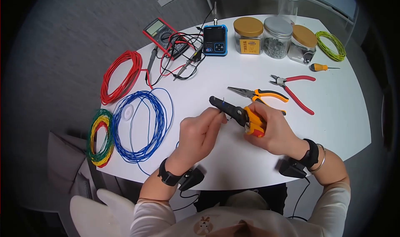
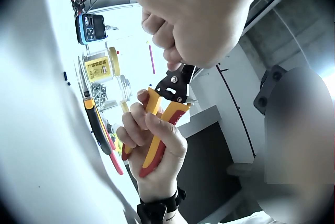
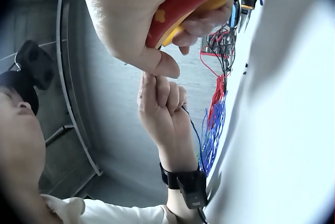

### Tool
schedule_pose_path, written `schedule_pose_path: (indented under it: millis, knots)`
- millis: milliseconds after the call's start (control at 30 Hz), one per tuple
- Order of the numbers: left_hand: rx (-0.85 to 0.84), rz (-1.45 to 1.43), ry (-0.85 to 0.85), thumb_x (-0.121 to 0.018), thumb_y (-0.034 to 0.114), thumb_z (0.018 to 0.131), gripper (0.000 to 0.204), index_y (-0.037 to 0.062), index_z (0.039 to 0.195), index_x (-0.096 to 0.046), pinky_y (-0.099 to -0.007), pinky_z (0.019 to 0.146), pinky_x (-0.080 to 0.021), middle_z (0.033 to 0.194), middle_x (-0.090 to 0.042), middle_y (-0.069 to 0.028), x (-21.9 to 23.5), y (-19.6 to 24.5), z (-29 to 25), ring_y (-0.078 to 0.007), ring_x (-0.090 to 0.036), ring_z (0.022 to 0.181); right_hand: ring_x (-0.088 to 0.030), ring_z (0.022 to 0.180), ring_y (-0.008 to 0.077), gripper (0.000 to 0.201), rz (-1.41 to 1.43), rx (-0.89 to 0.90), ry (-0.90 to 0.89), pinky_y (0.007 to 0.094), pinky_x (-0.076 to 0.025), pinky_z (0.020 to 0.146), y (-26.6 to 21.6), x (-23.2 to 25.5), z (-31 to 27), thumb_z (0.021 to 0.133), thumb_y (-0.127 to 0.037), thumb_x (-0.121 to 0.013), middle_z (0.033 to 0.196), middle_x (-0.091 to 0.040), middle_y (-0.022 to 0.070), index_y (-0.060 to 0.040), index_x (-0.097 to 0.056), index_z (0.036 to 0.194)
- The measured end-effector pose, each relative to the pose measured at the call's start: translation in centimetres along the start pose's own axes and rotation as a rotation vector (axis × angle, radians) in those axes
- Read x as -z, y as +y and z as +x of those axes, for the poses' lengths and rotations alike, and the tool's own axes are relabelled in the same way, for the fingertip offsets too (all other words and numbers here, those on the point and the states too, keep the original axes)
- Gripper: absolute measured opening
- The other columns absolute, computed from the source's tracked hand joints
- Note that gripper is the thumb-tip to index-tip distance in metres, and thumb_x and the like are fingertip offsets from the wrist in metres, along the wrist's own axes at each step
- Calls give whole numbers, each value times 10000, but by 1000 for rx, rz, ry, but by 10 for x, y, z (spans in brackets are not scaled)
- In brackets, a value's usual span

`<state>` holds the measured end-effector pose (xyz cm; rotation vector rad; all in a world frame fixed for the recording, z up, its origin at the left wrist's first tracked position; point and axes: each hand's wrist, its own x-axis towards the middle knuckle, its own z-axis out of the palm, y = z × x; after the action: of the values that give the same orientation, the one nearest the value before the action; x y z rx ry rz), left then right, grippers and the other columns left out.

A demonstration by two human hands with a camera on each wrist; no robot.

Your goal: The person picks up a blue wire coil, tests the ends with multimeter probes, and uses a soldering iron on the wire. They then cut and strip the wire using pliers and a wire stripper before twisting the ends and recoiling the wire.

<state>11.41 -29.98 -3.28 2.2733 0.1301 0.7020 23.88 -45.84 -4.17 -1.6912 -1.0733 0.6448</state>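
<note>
Left hand (image 1: 199, 133), fingers curled, pinches thin blue wire (image 3: 194, 127). Right hand (image 1: 276, 130) grips black-headed, yellow-and-red-handled wire stripper (image 1: 236, 112); long axis diagonal, nose forward-left.

White sleeves (image 1: 156, 215), black wrist straps (image 1: 170, 178) with boxy black modules, silver bangle (image 1: 320, 158).

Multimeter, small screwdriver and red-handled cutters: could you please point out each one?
Multimeter (image 1: 156, 27), head view: on its display.
Small screwdriver (image 1: 318, 67), head view: on its handle.
Red-handled cutters (image 1: 301, 77), head view: on the upper handle.
</note>
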Motion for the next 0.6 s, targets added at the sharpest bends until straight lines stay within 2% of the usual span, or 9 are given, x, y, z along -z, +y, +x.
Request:
schedule_pose_path:
  millis: [100,167,200,267,367,400,500,600]
  knots:
    - [394,-514,-223,-437,184,948,261,18,802,-576,-188,464,-270,546,-418,43,11,0,2,-28,-344,485,-445,672,133,329,202,-88,-152,246,-386,632,1,3,2,693,-106,-710,754,-495,57,-1,-528,946]
    - [393,-649,-249,-421,211,958,288,18,810,-574,-189,464,-247,542,-397,53,11,-6,2,-24,-314,485,-429,667,129,327,335,-154,-246,243,-374,630,-2,4,2,691,-107,-714,747,-485,53,-2,-526,937]
    - [391,-718,-262,-414,225,963,301,18,814,-574,-189,464,-235,540,-387,59,10,-8,2,-22,-299,485,-434,687,117,350,295,-132,-235,229,-366,647,0,4,2,681,-84,-716,766,-478,36,-9,-527,965]
    - [391,-722,-250,-405,234,966,308,17,828,-575,-189,465,-231,536,-375,61,8,-9,2,-21,-286,485,-444,727,93,409,217,-90,-214,201,-348,683,6,4,4,661,-38,-722,803,-465,3,-22,-530,1021]
    - [409,-669,-209,-438,212,953,263,17,853,-584,-191,461,-241,533,-381,58,8,-8,4,-22,-299,481,-409,681,71,384,143,-61,-193,200,-323,636,10,6,8,672,-51,-715,749,-442,-16,-29,-530,1008]
    - [417,-639,-192,-457,199,946,239,17,862,-588,-192,458,-247,533,-387,56,8,-7,5,-22,-309,479,-399,669,67,371,205,-95,-218,201,-315,624,9,7,8,678,-55,-710,733,-436,-21,-30,-530,1002]
    - [274,-276,-14,-524,134,908,141,18,887,-600,-198,447,-272,533,-407,51,3,-2,5,-25,-343,477,-381,641,60,333,348,-178,-278,203,-299,601,1,8,8,697,-63,-691,698,-421,-30,-35,-528,986]
    - [86,-130,82,-565,79,870,78,22,910,-601,-201,439,-292,535,-426,48,0,-11,2,-32,-375,473,-382,635,64,305,374,-209,-305,205,-299,597,0,7,7,712,-66,-673,689,-419,-27,-39,-526,978]
